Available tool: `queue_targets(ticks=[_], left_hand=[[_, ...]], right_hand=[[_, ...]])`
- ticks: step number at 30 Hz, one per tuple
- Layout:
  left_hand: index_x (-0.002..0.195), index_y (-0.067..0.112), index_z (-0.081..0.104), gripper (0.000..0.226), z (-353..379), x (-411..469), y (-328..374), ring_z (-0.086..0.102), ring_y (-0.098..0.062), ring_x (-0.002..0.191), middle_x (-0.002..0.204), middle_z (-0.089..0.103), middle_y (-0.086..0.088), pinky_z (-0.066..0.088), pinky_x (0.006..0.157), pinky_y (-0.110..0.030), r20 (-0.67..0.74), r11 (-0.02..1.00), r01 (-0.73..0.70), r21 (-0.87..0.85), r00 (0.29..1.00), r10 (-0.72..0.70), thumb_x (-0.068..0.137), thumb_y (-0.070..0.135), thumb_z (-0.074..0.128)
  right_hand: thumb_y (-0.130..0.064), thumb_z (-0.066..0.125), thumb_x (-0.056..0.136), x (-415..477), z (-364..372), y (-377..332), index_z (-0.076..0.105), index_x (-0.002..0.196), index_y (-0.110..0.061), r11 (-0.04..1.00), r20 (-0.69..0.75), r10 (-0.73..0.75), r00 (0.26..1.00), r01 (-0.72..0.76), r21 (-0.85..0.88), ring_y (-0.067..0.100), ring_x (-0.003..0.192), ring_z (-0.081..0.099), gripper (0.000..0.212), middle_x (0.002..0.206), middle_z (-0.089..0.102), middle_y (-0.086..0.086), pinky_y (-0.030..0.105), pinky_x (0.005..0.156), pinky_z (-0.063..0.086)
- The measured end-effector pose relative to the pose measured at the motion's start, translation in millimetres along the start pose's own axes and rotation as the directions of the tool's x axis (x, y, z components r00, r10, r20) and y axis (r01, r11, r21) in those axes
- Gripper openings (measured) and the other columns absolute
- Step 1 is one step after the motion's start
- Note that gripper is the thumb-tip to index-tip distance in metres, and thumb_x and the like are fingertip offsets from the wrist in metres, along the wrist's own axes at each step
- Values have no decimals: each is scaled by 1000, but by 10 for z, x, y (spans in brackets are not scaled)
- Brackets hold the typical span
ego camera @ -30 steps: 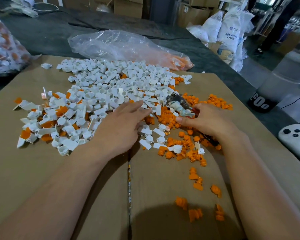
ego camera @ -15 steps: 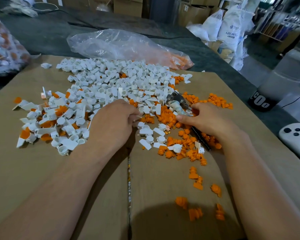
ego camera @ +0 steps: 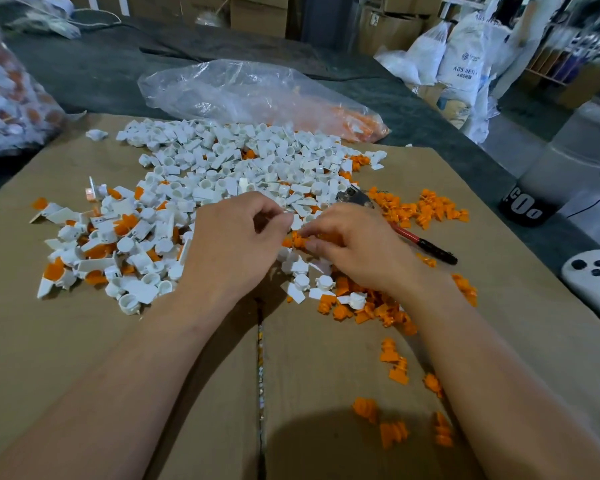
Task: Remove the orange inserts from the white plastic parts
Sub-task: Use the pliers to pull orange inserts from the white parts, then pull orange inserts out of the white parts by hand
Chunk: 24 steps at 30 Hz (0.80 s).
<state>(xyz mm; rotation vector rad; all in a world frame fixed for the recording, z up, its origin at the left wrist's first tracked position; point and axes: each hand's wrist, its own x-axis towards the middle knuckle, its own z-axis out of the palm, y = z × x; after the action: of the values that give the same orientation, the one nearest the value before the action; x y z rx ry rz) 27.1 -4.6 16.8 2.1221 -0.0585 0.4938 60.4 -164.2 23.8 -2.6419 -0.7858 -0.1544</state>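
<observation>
At nine o'clock on the cardboard (ego camera: 84,341) lies a patch of white parts still holding orange (ego camera: 97,251). The big heap of emptied white parts (ego camera: 243,168) spreads from eleven to twelve. The left hand (ego camera: 236,247) sits at the centre, thumb and forefinger closed together on a small white part (ego camera: 291,219), as far as I can make out. At its three o'clock the right hand (ego camera: 357,251) bends its fingers onto an orange insert (ego camera: 295,241); whether it pinches or only touches it, I cannot tell. The pliers (ego camera: 413,239) lie unheld at the right hand's two o'clock, with loose orange inserts (ego camera: 426,209) beyond them.

I'd judge that one piece is being parted by fingers alone. The next move calls for a firm hold on the white shell and a straight pull on the orange.

A second ago the right hand held the pliers and the left lay open on the heap. Now the tool is down and the hands meet.
</observation>
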Motion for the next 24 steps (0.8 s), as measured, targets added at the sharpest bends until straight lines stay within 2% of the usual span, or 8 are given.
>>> queue_targets(ticks=[3, 6, 8, 12, 17, 19, 21, 24], left_hand=[[69, 28, 60, 18, 10, 6, -10, 52, 3, 56, 61, 56, 15, 38, 54, -2, 14, 998, 12, 55, 1000, -13, 82, 20, 68], [83, 26, 61, 11, 5, 9, 0, 53, 4, 58, 66, 57, 12, 34, 54, 2, 6, 997, 42, 59, 999, -43, 82, 18, 67], [90, 29, 57, 17, -1, 8, 0, 52, 15, 62, 68, 57, 11, 32, 54, 5, 13, 998, 61, 25, 998, -61, 82, 18, 68], [95, 22, 67, 16, -2, 4, -3, 53, 2, 62, 70, 53, 16, 34, 55, 4, 56, 997, 62, 52, 996, -65, 82, 12, 67], [100, 22, 69, 23, 4, 9, -8, 53, 1, 66, 74, 53, 19, 35, 56, 3, 67, 997, 61, 55, 996, -65, 82, 8, 66], [100, 21, 69, 22, -2, 10, -9, 52, 1, 64, 73, 53, 19, 35, 55, 4, 59, 997, 61, 46, 996, -64, 82, 9, 66], [99, 21, 69, 21, -3, 9, -4, 52, 3, 63, 72, 53, 19, 35, 57, 4, 53, 998, 60, 36, 997, -62, 82, 9, 66], [88, 24, 67, 16, -12, 9, 16, 52, 14, 62, 69, 55, 18, 35, 56, 3, 58, 996, 81, -28, 995, -79, 81, 9, 67]], right_hand=[[-30, 52, 92, 57, 97, 7, 56, 125, -20, 995, 85, -6, 996, 15, -103, 16, 107, 45, 35, 110, 57, 3, 26, 84, 33], [-29, 52, 92, 70, 131, 18, 54, 125, -21, 990, 92, 2, 996, 11, -141, 15, 107, 43, 35, 109, 54, 0, 20, 79, 26], [-27, 55, 90, 73, 122, 15, 56, 122, -22, 990, 90, 9, 996, 4, -140, 14, 106, 43, 32, 106, 53, -1, 19, 77, 25], [-25, 60, 87, 77, 97, -3, 61, 118, -26, 994, 108, 2, 994, 10, -112, 14, 104, 45, 31, 105, 54, -1, 23, 82, 32], [-20, 66, 83, 65, 47, -31, 68, 110, -26, 999, 108, -5, 994, 10, -46, 17, 100, 51, 27, 106, 57, 2, 37, 85, 43], [-21, 65, 84, 63, 56, -23, 68, 109, -24, 998, 107, -19, 994, 26, -60, 17, 100, 51, 25, 105, 58, 2, 35, 85, 43], [-21, 63, 85, 61, 79, -6, 68, 109, -23, 996, 105, -35, 994, 44, -83, 14, 100, 50, 24, 105, 59, 0, 27, 84, 41], [-15, 61, 87, 39, 67, 4, 67, 107, -16, 999, 9, -36, 999, 36, -13, 14, 95, 55, 21, 101, 63, 1, 25, 81, 42]])
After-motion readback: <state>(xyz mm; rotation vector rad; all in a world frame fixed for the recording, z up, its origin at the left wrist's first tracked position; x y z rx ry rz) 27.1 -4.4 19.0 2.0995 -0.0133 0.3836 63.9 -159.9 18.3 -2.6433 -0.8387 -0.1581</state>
